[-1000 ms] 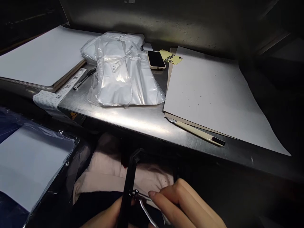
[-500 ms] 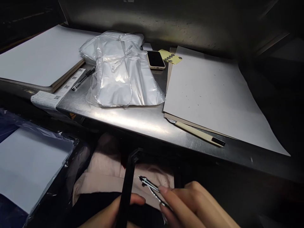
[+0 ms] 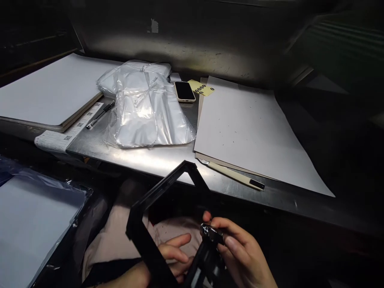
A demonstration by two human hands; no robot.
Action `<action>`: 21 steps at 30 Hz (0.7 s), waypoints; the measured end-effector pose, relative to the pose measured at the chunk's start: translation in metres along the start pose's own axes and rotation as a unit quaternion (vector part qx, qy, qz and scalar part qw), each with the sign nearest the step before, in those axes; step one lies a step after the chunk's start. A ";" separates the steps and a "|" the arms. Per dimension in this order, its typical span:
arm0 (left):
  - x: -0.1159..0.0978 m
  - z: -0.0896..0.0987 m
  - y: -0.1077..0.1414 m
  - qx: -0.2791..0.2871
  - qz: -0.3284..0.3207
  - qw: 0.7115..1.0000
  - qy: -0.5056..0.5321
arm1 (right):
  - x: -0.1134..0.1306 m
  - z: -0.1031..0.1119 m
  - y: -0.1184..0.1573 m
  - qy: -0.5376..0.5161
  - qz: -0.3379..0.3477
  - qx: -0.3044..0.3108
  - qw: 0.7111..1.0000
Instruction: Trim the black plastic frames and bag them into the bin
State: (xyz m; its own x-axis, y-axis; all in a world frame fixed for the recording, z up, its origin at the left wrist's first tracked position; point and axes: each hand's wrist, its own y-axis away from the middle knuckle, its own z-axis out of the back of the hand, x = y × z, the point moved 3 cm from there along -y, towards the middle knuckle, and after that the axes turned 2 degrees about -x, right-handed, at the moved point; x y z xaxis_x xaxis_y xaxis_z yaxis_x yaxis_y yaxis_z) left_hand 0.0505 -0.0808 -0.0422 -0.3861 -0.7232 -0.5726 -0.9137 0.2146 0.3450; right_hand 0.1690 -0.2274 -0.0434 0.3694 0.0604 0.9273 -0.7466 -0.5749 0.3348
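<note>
A black angular plastic frame (image 3: 148,236) stands tilted above my lap, its upper corner overlapping the table edge. My left hand (image 3: 172,252) grips its lower left side from behind, and the frame bar hides part of that hand. On the frame's right side, my right hand (image 3: 243,248) pinches a small shiny metal tool (image 3: 211,233) with two arms, which looks like a nail clipper. The tool's head is against or very near a dark part of the frame; whether it touches, I cannot tell. Shadow hides the frame's lower right portion.
On the metal table (image 3: 144,162) lie tied clear plastic bags (image 3: 147,116), a phone (image 3: 184,92), yellow stickers (image 3: 201,87), a pen (image 3: 100,115), a cream-handled knife (image 3: 231,174), large sheets (image 3: 249,136) and a white stack (image 3: 54,92). At left, a plastic-lined box (image 3: 39,224) holds white sheets.
The frame has swung from nearly edge-on to showing its angular opening. My right hand has brought the metal tool to the frame's right side. The view has tilted up and turned slightly right.
</note>
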 end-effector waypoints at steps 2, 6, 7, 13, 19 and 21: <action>-0.001 0.009 -0.001 -0.002 0.062 0.998 -0.034 | 0.013 0.014 -0.010 0.076 0.040 0.039 0.996; -0.022 0.022 -0.009 -0.019 0.124 0.992 0.000 | 0.043 0.021 -0.025 0.208 0.071 0.221 0.950; -0.029 0.022 -0.012 -0.004 0.137 0.990 0.012 | 0.048 0.016 -0.027 0.241 0.074 0.263 0.931; -0.049 0.006 -0.014 0.050 0.170 0.983 -0.046 | 0.070 -0.009 -0.028 0.354 0.117 0.302 0.877; -0.038 -0.006 0.011 -0.040 0.095 0.995 0.005 | 0.079 -0.006 -0.007 0.358 0.227 0.081 0.902; -0.031 -0.011 0.017 -0.032 0.082 0.995 0.038 | 0.071 -0.016 0.004 0.408 0.275 0.087 0.866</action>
State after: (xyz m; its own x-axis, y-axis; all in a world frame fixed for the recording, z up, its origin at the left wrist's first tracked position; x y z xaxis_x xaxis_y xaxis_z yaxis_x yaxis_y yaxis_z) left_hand 0.0484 -0.0616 -0.0103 -0.5164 -0.7303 -0.4472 -0.8281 0.2930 0.4779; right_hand 0.1829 -0.2123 0.0266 -0.5831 0.2542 0.7716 -0.5648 -0.8095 -0.1601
